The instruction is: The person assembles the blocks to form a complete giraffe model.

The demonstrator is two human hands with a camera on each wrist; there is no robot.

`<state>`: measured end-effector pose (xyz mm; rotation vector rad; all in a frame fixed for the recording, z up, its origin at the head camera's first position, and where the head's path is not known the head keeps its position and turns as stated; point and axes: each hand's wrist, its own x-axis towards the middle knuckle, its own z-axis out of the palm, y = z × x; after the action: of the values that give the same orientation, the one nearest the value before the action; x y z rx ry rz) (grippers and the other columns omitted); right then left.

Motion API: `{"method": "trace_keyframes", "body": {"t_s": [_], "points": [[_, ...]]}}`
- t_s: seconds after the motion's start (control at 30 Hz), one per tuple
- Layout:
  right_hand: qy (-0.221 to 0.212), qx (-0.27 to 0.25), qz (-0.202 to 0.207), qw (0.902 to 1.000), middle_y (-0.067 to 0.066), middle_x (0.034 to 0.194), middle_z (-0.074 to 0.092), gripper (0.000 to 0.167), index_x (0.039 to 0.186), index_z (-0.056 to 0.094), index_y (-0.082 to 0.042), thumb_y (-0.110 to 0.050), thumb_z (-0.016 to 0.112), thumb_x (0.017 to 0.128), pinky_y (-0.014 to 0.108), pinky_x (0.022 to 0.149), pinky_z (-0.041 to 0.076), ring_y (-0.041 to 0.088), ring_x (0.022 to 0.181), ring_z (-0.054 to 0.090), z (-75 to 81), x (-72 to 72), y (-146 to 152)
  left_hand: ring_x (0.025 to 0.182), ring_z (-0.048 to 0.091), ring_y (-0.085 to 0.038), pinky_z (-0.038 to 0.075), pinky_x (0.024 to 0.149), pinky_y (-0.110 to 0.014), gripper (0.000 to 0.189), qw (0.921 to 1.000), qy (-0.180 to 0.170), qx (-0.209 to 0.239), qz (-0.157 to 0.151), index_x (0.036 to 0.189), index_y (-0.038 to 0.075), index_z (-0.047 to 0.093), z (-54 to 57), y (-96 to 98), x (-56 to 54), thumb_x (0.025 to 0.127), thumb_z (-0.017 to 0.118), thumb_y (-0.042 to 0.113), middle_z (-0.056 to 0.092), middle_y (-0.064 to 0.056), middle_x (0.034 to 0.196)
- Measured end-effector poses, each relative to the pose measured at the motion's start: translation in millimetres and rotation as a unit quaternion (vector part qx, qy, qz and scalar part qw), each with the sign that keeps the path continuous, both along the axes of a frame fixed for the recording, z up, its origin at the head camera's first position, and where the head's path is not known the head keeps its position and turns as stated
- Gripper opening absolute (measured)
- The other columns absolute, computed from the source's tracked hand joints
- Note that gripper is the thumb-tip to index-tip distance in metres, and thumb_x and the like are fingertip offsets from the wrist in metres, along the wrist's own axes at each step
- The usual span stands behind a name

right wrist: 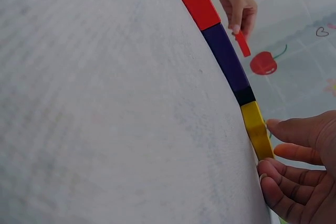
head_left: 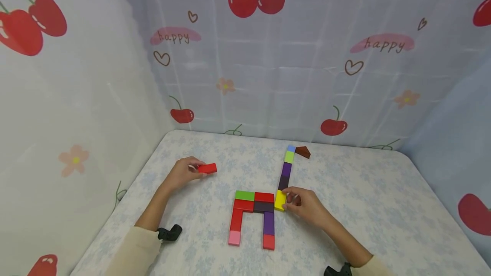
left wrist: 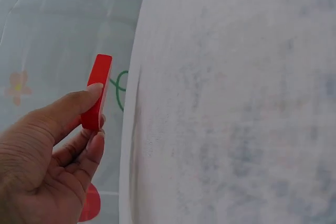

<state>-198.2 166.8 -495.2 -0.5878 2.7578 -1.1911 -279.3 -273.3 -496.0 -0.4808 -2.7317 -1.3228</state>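
Note:
My left hand pinches a red block between thumb and fingers, at the left of the table; the left wrist view shows it held upright on end. At the right, my right hand has thumb and fingertips at the two ends of a yellow block lying flat. Above that block runs a slanted line of dark purple, purple, light green and blue blocks. A brown triangular block touches the line's top. Left of the yellow block lies a flat group with a green block at its upper left.
Two legs extend down from the group: a red block with a pink block, and a purple block with a red one below. The patterned tablecloth meets a cherry-printed curtain at the back.

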Motion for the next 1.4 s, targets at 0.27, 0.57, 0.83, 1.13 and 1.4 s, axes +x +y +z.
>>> {"method": "trace_keyframes", "body": {"t_s": [0.27, 0.57, 0.83, 1.13, 1.4], "points": [[-0.003, -0.004, 0.000, 1.0000, -0.002, 0.086, 0.063, 0.034, 0.119, 0.070, -0.004, -0.010, 0.080, 0.088, 0.023, 0.061, 0.051, 0.013, 0.070, 0.056, 0.5, -0.3, -0.1, 0.089, 0.062, -0.019, 0.056, 0.078, -0.028, 0.031, 0.9994, -0.004, -0.013, -0.031, 0.109, 0.002, 0.077, 7.1, 14.3, 16.5, 0.079, 0.085, 0.003, 0.070, -0.005, 0.101], [-0.005, -0.006, -0.001, 1.0000, -0.002, 0.086, 0.063, 0.033, 0.119, 0.070, -0.005, -0.009, 0.080, 0.088, 0.023, 0.060, 0.050, 0.013, 0.068, 0.056, 0.4, 0.0, 1.0, 0.085, 0.061, -0.017, 0.056, 0.076, -0.028, 0.031, 0.9982, -0.023, -0.015, -0.053, 0.107, 0.003, 0.077, 7.5, 27.8, 39.7, 0.079, 0.088, 0.008, 0.070, -0.002, 0.096], [-0.002, -0.009, 0.003, 1.0000, -0.001, 0.086, 0.062, 0.034, 0.120, 0.070, -0.004, -0.011, 0.080, 0.088, 0.023, 0.059, 0.050, 0.015, 0.069, 0.056, -1.5, -1.3, 1.2, 0.078, 0.060, -0.012, 0.054, 0.073, -0.027, 0.031, 0.9952, -0.035, -0.034, -0.085, 0.106, 0.002, 0.077, 3.0, 36.8, 51.8, 0.078, 0.088, 0.009, 0.069, 0.000, 0.093], [-0.004, -0.009, 0.006, 0.9999, -0.001, 0.087, 0.062, 0.033, 0.120, 0.070, -0.005, -0.011, 0.079, 0.089, 0.023, 0.061, 0.050, 0.013, 0.069, 0.056, 0.7, -0.7, 1.3, 0.078, 0.060, -0.012, 0.052, 0.070, -0.027, 0.031, 0.9949, -0.050, -0.043, -0.076, 0.107, 0.008, 0.078, -1.9, 45.7, 61.5, 0.078, 0.089, 0.010, 0.068, 0.002, 0.094], [-0.007, -0.008, 0.008, 0.9999, 0.000, 0.087, 0.063, 0.033, 0.120, 0.069, -0.004, -0.012, 0.079, 0.089, 0.023, 0.062, 0.051, 0.015, 0.070, 0.057, 1.2, -1.7, 1.4, 0.084, 0.062, -0.017, 0.053, 0.074, -0.026, 0.040, 0.9927, -0.043, -0.027, -0.109, 0.117, 0.001, 0.074, -3.7, 43.8, 61.6, 0.081, 0.087, 0.015, 0.070, -0.005, 0.101]]}}
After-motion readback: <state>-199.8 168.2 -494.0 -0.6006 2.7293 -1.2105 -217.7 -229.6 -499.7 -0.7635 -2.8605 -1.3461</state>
